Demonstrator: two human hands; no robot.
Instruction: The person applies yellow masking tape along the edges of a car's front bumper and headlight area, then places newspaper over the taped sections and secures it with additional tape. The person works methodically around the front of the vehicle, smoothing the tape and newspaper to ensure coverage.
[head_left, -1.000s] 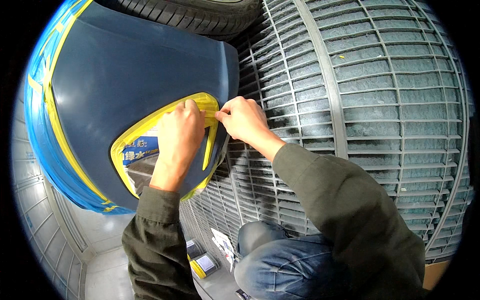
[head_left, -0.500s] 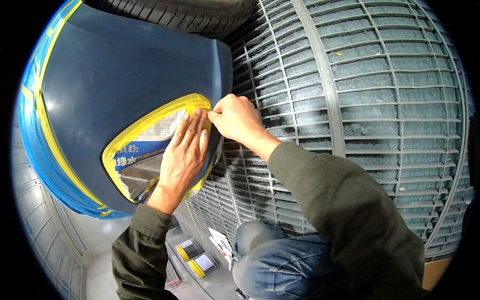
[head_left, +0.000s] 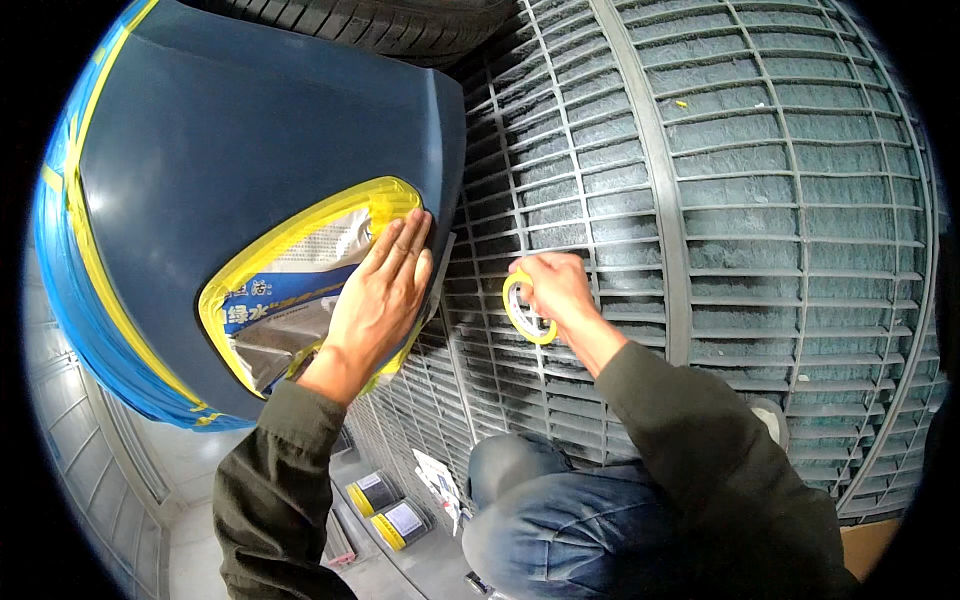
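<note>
My left hand (head_left: 385, 290) lies flat on the masked opening of a dark blue-grey car body panel (head_left: 260, 130), fingers stretched out and touching its taped right edge. Yellow masking tape (head_left: 290, 220) borders the opening, and a printed paper sheet (head_left: 290, 295) in white, blue and grey covers it. Part of the paper is hidden under the hand. To the right, away from the panel, my right hand (head_left: 560, 290) grips a roll of yellow masking tape (head_left: 517, 310) over the floor grating. No strip of tape visibly joins the roll to the panel.
A black tyre (head_left: 370, 25) is beyond the panel. Blue plastic film (head_left: 100, 350) edged with yellow tape wraps its left side. Metal grating (head_left: 655, 150) spreads to the right. Two dark cans with yellow bands (head_left: 400, 525) stand below, near my jeans-clad knee (head_left: 540, 520).
My right hand has left the panel's edge and moved right and down, now showing the tape roll. My left hand has slid slightly toward the corner of the taped border.
</note>
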